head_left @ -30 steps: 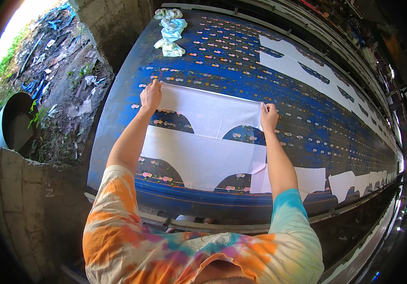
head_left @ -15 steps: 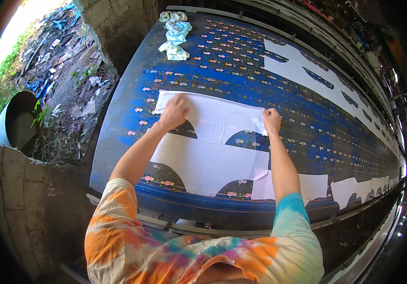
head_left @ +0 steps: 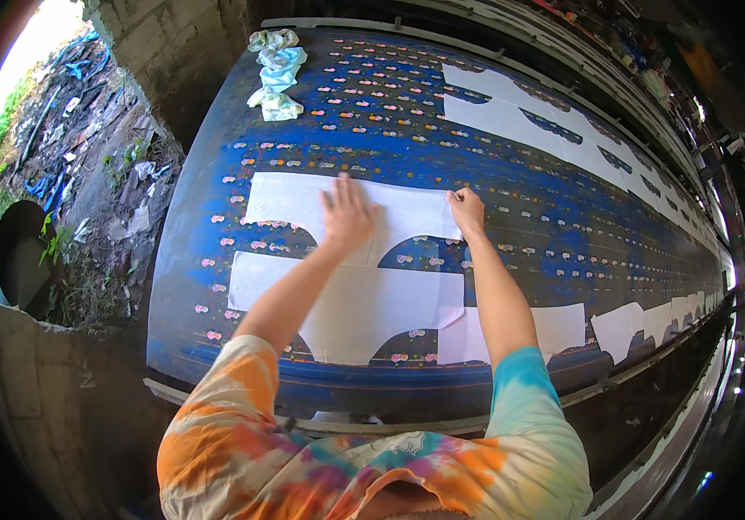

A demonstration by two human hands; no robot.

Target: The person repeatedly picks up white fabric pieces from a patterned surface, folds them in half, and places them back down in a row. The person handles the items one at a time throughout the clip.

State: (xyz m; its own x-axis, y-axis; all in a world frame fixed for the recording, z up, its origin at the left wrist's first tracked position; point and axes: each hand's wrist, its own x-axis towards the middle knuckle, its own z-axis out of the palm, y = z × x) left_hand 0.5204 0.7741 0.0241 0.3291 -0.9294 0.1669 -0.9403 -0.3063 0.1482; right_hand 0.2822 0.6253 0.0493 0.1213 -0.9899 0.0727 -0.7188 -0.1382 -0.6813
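Note:
A white cut fabric piece [head_left: 281,198] with curved cut-outs lies on a long blue-and-black printing table [head_left: 199,186]. My left hand [head_left: 349,217] rests on the middle of this piece, fingers spread and palm down. At its right end my right hand [head_left: 468,211] is closed, pinching the corner between thumb and fingers. Closer to me lies a second white fabric piece [head_left: 381,303] of similar shape, partly covered by my left forearm. Its right end meets another white piece [head_left: 524,334] along the near edge.
More white pieces [head_left: 619,332] run along the near edge to the right. A row of white pieces [head_left: 485,115] lies on the far side. Crumpled pale cloths [head_left: 279,71] sit at the far left corner. Beyond a broken wall [head_left: 160,61] is littered ground with a round container [head_left: 17,256].
My left hand has slid right, from the left end of the upper fabric piece to its middle, and its fingers have spread. My right hand stays at the right corner. The view has shifted slightly.

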